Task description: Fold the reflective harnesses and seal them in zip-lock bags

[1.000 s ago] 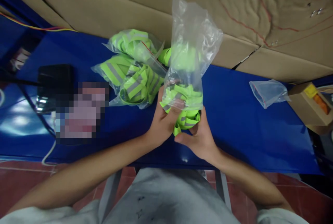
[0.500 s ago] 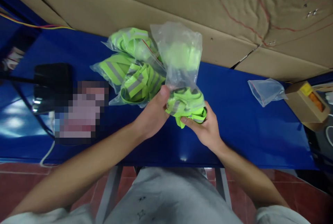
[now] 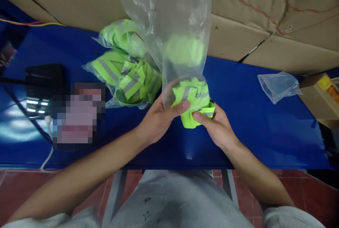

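A folded bundle of neon yellow-green reflective strap (image 3: 190, 120) is between my hands, its upper part behind the film of a clear plastic bag (image 3: 182, 12) and its lower end bare. My left hand (image 3: 159, 118) grips the bag's lower edge, thumb over the film against the bundle. From the other side my right hand (image 3: 221, 125) pinches the bare end, thumb in front; its other fingers are mostly hidden. The bag stands up towards the cardboard, with more yellow-green showing blurred inside it.
Several bagged yellow-green reflective straps (image 3: 137, 83) lie left of my hands on the blue table (image 3: 251, 122). Further left are a black device (image 3: 43, 76) with cables and a pixelated item (image 3: 79, 115). At right lie an empty clear bag (image 3: 278, 85) and a cardboard box (image 3: 317, 94).
The plastic bag now reaches higher and looks more spread out. My left thumb has come forward over the film onto the bundle. My right hand keeps its hold on the strap.
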Tool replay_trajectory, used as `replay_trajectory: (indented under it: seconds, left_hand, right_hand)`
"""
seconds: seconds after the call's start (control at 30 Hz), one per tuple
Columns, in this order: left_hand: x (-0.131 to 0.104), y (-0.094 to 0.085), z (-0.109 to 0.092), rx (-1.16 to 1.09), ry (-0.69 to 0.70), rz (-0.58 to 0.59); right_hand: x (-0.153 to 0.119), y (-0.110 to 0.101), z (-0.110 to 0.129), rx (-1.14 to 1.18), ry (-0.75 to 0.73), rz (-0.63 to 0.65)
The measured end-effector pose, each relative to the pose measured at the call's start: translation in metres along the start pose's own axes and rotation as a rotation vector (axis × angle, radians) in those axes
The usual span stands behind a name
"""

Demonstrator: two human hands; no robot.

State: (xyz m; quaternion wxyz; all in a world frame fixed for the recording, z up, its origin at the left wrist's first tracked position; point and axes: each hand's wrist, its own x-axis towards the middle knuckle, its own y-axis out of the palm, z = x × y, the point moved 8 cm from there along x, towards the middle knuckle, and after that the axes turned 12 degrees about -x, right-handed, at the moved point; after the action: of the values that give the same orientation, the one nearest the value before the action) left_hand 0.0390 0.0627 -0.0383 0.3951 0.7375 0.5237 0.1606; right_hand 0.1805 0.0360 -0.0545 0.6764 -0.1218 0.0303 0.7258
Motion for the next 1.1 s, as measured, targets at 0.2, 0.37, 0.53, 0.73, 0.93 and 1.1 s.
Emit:
replay_trajectory:
  seconds: [0.2, 0.37, 0.53, 0.73, 0.93, 1.1]
  left_hand:
    - [-0.003, -0.003, 0.025, 0.024, -0.089, 0.064]
    - [-0.001, -0.003, 0.009, 0.084, -0.112, 0.102]
    - [-0.001, 0.001, 0.006, 0.025, -0.069, 0.062]
    - [-0.007, 0.005, 0.021, 0.028, -0.050, 0.021]
    - [-0.003, -0.003, 0.011, -0.041, 0.000, -0.090]
    - [-0.004, -0.003, 0.019, -0.013, 0.004, -0.061]
  right_hand:
    - [-0.002, -0.001, 0.010, -0.084, -0.069, 0.021]
    - [-0.006, 0.001, 0.016, -0.165, -0.134, 0.092]
    - [-0.012, -0.005, 0.013, -0.342, -0.226, -0.100]
    - [-0.028, -0.013, 0.029, -0.419, -0.436, -0.392]
    - [-0.031, -0.003, 0.036, -0.590, -0.445, -0.391]
    - [-0.028, -0.002, 0.027, -0.481, -0.390, -0.372]
